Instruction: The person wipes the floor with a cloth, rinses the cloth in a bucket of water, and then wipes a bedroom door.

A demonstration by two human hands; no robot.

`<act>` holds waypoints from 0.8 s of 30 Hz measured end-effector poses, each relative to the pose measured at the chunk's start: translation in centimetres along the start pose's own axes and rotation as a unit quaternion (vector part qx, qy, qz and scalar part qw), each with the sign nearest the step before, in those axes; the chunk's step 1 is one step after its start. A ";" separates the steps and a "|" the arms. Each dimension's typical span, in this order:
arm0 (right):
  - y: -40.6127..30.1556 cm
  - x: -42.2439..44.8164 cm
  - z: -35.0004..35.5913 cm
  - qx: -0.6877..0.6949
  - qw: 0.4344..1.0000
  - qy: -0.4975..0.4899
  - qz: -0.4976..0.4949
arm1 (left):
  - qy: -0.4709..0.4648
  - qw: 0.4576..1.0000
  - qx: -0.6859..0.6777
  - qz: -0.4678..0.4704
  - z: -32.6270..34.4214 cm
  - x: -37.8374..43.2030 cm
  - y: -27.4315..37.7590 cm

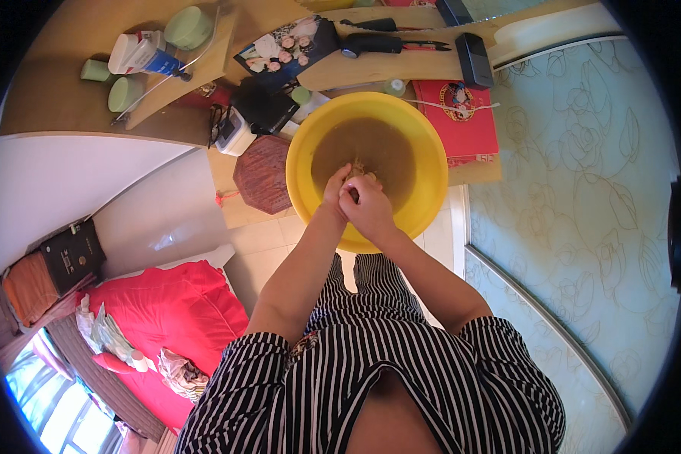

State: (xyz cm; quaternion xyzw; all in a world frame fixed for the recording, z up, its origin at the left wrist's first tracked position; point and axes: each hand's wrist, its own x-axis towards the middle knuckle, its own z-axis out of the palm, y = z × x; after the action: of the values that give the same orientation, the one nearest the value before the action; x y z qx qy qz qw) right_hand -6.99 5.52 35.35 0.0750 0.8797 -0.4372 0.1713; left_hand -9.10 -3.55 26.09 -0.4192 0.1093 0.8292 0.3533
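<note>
A round yellow plastic basin (303, 187) sits in front of me at the desk's front edge. Murky brown water (374, 136) covers its bottom. Over the near side of the basin my two hands are pressed together. My left hand (336, 186) cups from the left, its fingertips pointing towards the far side. Curled against it is my right hand (370, 205), with its fingers bent inward. A tan clump (358, 168) shows beyond the fingers, held between both hands. Most of it is hidden, and I cannot tell what it is.
A red printed folder or box (459, 130) lies right of the basin, a thin white cord across it. An octagonal dark-red board (263, 173) lies left. Behind are a black handheld device (394, 44) and a black box (474, 59). Floral sliding doors (579, 159) stand right; a red-covered bed (176, 306) left.
</note>
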 end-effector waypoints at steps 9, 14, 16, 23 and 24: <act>4.7 5.7 1.0 0.031 0.988 0.125 -0.083 | 0.052 0.993 0.035 0.100 -0.9 -0.3 -0.6; 9.1 7.1 0.2 -0.061 0.977 0.203 0.021 | 0.139 0.968 0.120 0.171 2.9 -2.3 -0.2; 8.4 6.5 0.3 -0.094 0.972 0.206 0.066 | 0.146 0.964 0.105 0.195 3.0 -2.6 0.5; 9.2 6.0 1.6 -0.290 0.956 0.041 -0.009 | 0.223 0.919 0.123 0.302 0.2 -0.4 -0.8; 8.1 5.9 2.0 -0.286 0.957 0.053 0.019 | 0.251 0.897 0.178 0.318 -1.0 -0.2 -1.1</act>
State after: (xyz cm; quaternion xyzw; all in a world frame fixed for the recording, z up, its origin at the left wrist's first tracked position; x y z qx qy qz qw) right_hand -9.76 8.72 26.04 0.0623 0.9743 -0.1593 0.1469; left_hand -7.67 -3.30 25.76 -0.4866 0.4676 0.7311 0.1002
